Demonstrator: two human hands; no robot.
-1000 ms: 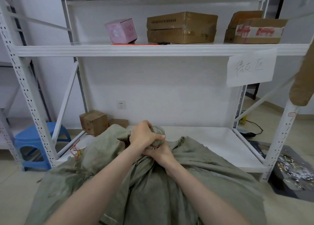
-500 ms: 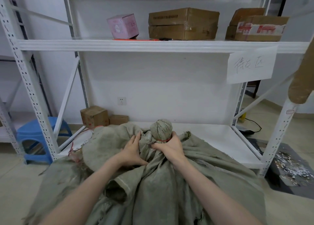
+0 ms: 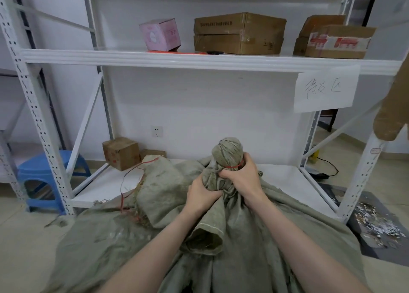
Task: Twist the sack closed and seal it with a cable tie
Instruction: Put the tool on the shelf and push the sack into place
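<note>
Two hands grip the twisted neck of the grey-green woven sack [image 3: 243, 237], which lies on the floor against the front edge of the lower shelf [image 3: 276, 177] of a white metal rack. My right hand [image 3: 242, 177] is clenched around the neck just under the bunched knob of fabric; my left hand [image 3: 202, 194] is clenched on the gathered cloth directly below and to the left of it, the two hands touching. The neck's long axis runs close to vertical, and the knob points up and slightly away from me, toward the wall behind the rack. A thin red cable tie [image 3: 233, 166] circles the neck at the base of the knob, just above my right hand's fingers. Its tail and locking head are hidden, so I cannot tell how tightly it is drawn. A loose folded flap of the sack hangs below my left hand, toward me. The sack's near end is cut off by the bottom edge of the view. Left of the neck, red string [image 3: 130, 177] trails over a bulge in the sack; where its ends lie is hard to make out.
</note>
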